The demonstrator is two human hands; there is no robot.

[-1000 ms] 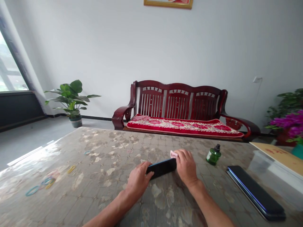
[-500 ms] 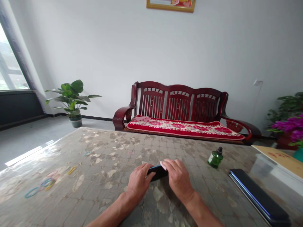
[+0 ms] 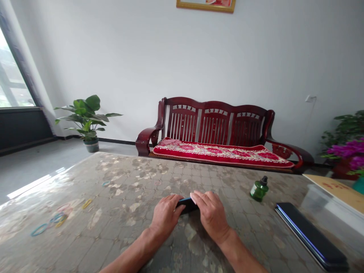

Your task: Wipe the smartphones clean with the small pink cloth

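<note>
A dark phone (image 3: 187, 205) lies on the patterned table (image 3: 119, 197), mostly covered by both hands. My left hand (image 3: 165, 216) grips its left end with curled fingers. My right hand (image 3: 209, 216) lies over its right part, fingers closed around a small pink-white wipe (image 3: 193, 197) pressed against the phone. Only a short stretch of the phone shows between the two hands.
A small green bottle (image 3: 258, 189) stands to the right. A long dark flat device (image 3: 311, 237) lies near the right edge beside a clear box (image 3: 314, 197). Coloured rubber bands (image 3: 54, 222) are scattered at left. A wooden sofa (image 3: 216, 132) and potted plants stand behind.
My right hand slid left along the phone, from its right end toward the left hand, covering most of it. The left hand stayed on the left end.
</note>
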